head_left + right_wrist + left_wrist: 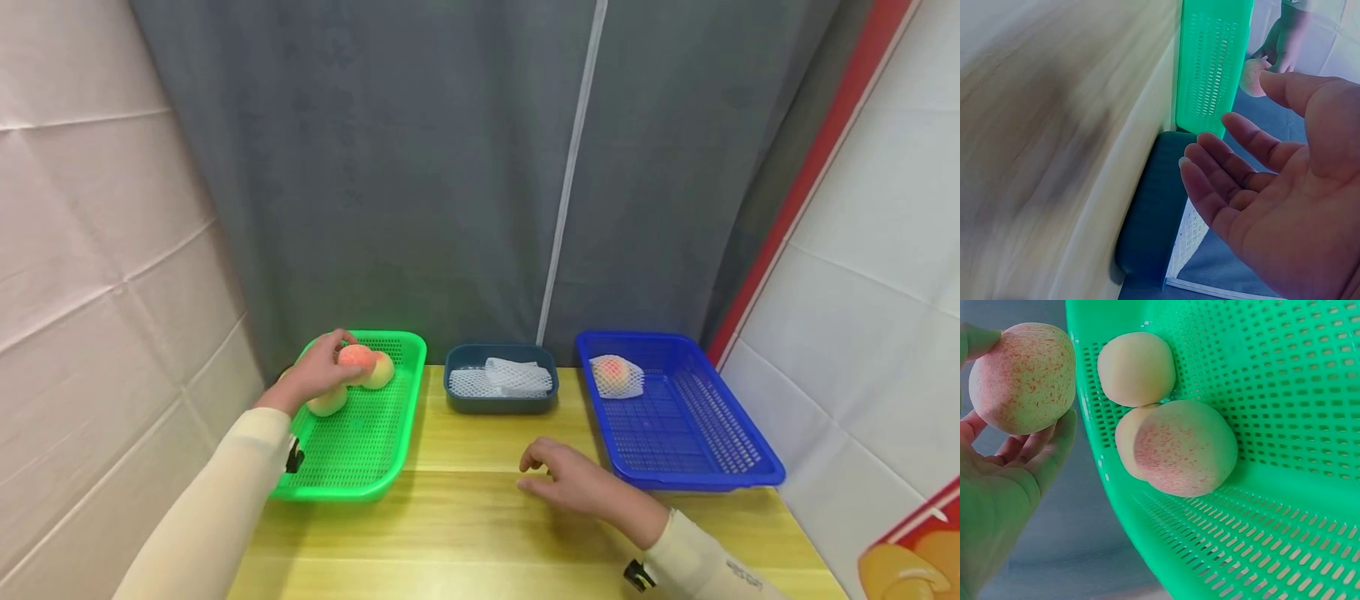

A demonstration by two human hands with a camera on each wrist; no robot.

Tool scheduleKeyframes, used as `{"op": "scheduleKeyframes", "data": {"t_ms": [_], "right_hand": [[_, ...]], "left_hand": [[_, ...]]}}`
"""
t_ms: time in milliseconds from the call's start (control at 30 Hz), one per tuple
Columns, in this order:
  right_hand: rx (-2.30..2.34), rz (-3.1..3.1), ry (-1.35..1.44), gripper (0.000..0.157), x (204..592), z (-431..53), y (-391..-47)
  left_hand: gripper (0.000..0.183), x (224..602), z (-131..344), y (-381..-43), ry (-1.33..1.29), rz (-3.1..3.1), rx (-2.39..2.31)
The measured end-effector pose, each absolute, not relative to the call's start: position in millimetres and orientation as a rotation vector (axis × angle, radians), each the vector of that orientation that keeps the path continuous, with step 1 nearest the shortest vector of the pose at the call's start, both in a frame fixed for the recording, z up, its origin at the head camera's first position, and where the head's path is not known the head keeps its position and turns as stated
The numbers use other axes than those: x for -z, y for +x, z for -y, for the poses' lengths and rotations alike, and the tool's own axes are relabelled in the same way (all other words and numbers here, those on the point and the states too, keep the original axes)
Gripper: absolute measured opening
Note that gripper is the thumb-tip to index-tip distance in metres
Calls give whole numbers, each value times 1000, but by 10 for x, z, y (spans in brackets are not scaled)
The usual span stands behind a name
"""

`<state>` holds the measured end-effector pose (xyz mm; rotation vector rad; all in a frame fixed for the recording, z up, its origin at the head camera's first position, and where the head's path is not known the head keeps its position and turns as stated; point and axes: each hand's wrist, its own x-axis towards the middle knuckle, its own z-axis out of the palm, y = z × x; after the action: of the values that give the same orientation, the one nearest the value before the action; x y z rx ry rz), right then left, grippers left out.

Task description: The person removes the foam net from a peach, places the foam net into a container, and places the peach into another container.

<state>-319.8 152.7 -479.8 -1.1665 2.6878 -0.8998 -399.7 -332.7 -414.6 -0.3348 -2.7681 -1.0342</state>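
My left hand (318, 371) grips a red-speckled peach (356, 358) between thumb and fingers, over the green basket (411, 417). In the left wrist view this held peach (1025, 378) is raised beside the basket rim. Inside the basket lie more peaches: a pale peach (1137, 369) and a speckled peach (1188, 449) that partly covers another. My right hand (573, 475) hovers over the table in front of the small dark box, fingers loosely bent and holding nothing. White foam net sleeves (517, 377) lie in that dark box (501, 405).
At the right stands a blue basket (626, 450), with one peach in a foam net (617, 377) at its back left. The wooden table (450, 533) runs beneath everything. A grey curtain (390, 183) hangs behind, and pale walls close in both sides.
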Motion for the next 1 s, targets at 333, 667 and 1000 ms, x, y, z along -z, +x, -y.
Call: {"op": "scheduleKeyframes", "data": {"t_ms": [333,667,1000], "right_hand": [[904,-2672,-1165,25,4849,-1493,-3198],[892,-2666,-1168,24,4880,-1473,-3186],[895,-2657,-1155,25,4891,-1493,-3168]], "left_hand": [[48,4344,3408,-4208,-419,2781,918],[55,4547,3391,-4307,-452,2899,829],[56,4601,3320,-4286,-442,2938,741]]}}
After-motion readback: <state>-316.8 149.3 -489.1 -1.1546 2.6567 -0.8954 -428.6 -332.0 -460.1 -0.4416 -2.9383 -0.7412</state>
